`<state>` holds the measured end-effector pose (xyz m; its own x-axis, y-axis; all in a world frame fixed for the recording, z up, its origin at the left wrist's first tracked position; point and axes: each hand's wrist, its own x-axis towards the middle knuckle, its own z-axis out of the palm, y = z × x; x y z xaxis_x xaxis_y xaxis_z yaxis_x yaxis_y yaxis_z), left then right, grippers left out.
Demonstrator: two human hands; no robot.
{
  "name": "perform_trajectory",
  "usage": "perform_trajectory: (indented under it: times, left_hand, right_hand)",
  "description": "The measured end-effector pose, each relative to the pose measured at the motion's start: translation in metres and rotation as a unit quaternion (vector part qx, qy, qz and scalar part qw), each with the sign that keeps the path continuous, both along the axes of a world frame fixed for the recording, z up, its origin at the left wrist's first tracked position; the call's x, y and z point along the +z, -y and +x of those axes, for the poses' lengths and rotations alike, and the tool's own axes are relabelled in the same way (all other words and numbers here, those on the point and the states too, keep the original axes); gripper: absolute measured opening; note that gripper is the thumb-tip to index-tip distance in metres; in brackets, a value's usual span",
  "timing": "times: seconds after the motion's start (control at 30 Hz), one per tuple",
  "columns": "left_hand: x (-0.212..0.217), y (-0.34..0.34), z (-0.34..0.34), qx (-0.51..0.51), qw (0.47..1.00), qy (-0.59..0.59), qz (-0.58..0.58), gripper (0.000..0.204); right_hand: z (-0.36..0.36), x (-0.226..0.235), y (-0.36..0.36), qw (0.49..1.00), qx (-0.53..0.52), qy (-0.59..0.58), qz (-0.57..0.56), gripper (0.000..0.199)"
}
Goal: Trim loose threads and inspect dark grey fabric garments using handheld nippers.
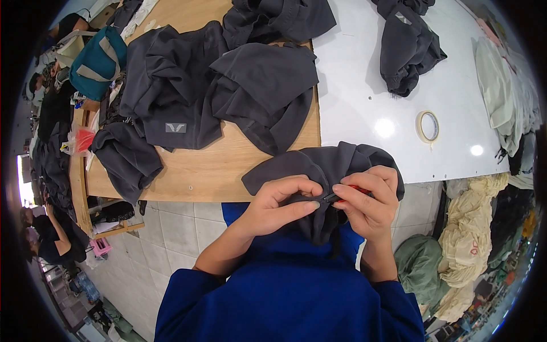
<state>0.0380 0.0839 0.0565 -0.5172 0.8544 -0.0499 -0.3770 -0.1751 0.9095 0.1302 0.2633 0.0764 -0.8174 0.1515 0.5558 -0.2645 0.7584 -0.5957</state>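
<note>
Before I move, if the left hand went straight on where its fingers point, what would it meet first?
The dark grey garment, already against the left hand; just beyond, roughly in line, is the right hand with a small red tool, though depth there is unclear.

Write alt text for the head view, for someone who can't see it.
The person's left hand pinches a dark garment by a wooden table, while the right hand holds a small red object at it. More dark garments lie on the table and the adjoining white surface, where a tape roll also sits.
</note>
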Motion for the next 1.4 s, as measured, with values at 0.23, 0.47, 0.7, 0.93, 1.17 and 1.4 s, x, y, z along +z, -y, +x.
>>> perform_trajectory:
  times: [0.23, 0.47, 0.7, 0.93, 1.17, 1.4]
  left_hand:
    - [-0.002, 0.001, 0.001, -0.006, 0.999, 0.04, 0.003, 0.02]
    - [-0.001, 0.001, 0.0, -0.003, 0.999, 0.048, -0.005, 0.02]
    - [-0.002, 0.0, 0.002, 0.016, 0.998, 0.056, -0.016, 0.018]
    - [-0.002, -0.002, 0.002, 0.003, 1.0, -0.007, -0.015, 0.017]
    - [-0.004, -0.003, 0.011, 0.003, 0.99, -0.14, 0.016, 0.014]
    - [-0.052, 0.042, 0.018, -0.019, 0.968, 0.204, -0.142, 0.04]
  right_hand:
    - [0.001, -0.005, 0.001, 1.0, -0.006, -0.02, -0.007, 0.028]
    - [0.003, -0.008, 0.0, 0.999, -0.014, -0.023, -0.033, 0.028]
    - [0.001, -0.009, 0.003, 0.996, -0.022, -0.002, -0.088, 0.03]
    - [-0.003, -0.013, 0.005, 0.998, -0.028, 0.023, -0.041, 0.036]
    - [-0.006, -0.011, 0.005, 0.963, 0.135, 0.147, -0.182, 0.052]
    - [0.009, -0.024, -0.004, 0.927, 0.191, 0.164, -0.277, 0.025]
